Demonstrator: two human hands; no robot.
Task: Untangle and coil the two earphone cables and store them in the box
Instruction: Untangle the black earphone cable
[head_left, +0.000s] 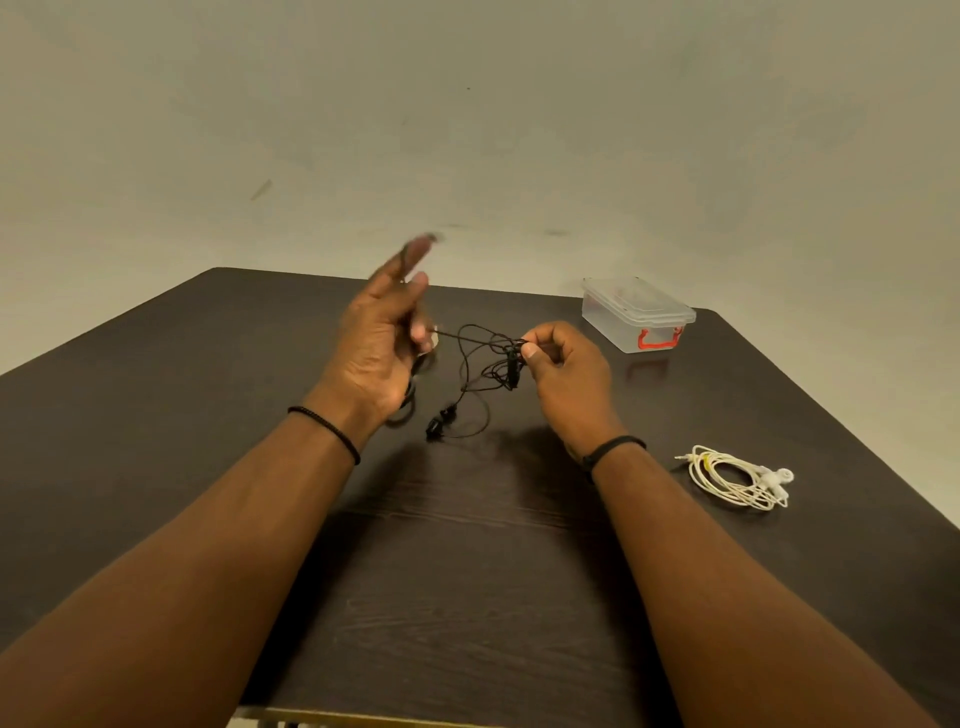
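Note:
A black earphone cable (470, 374) hangs in loose loops between my two hands above the dark table (467, 571). My right hand (563, 369) pinches a bunch of its loops near the inline remote. My left hand (382, 338) is raised and blurred, with fingers partly extended, and the cable runs taut from its fingers and loops behind its palm. The black earbuds dangle near the table surface. A white earphone cable (737, 478) lies coiled on the table to the right. The clear plastic box (636, 314) with a red latch stands closed at the far right.
The table's far edge meets a plain wall. Its right edge runs diagonally past the box and the white coil. A light strip shows at the table's near edge.

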